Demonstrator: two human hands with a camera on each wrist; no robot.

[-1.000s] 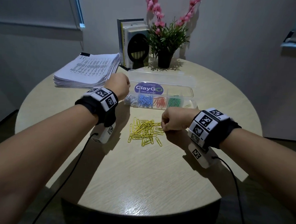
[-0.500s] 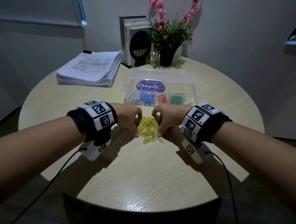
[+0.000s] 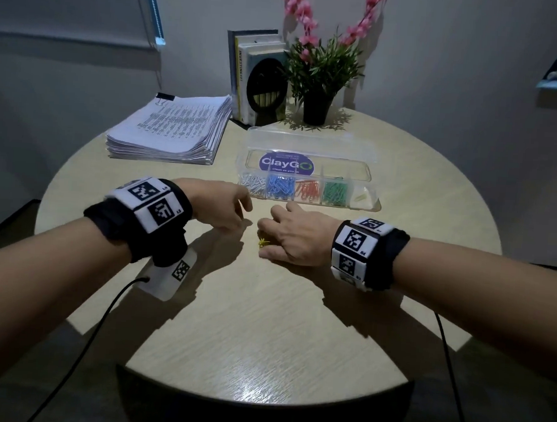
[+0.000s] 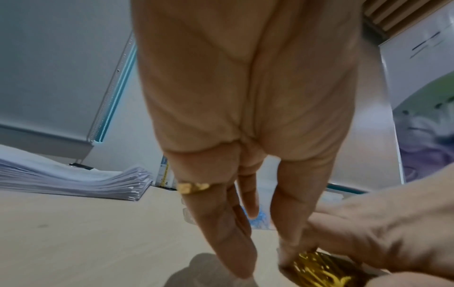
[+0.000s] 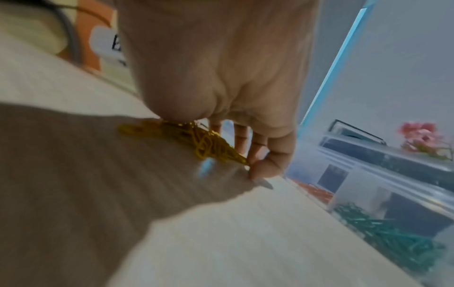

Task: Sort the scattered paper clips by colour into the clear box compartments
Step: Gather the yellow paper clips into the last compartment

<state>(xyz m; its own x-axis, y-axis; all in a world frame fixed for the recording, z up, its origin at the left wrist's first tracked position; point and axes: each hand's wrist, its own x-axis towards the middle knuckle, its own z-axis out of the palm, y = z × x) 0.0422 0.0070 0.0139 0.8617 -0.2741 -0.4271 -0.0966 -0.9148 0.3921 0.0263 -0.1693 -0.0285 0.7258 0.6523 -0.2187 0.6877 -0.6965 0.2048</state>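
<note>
Right hand (image 3: 293, 241) cups gathered yellow clips (image 3: 263, 242) at frame centre | left hand (image 3: 220, 207) released | pile now bunched: ready for clear box (image 3: 367, 201)

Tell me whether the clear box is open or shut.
Open. The clear box has its lid swung back behind it, and the white, blue, red and green clips lie uncovered in the compartments.
</note>
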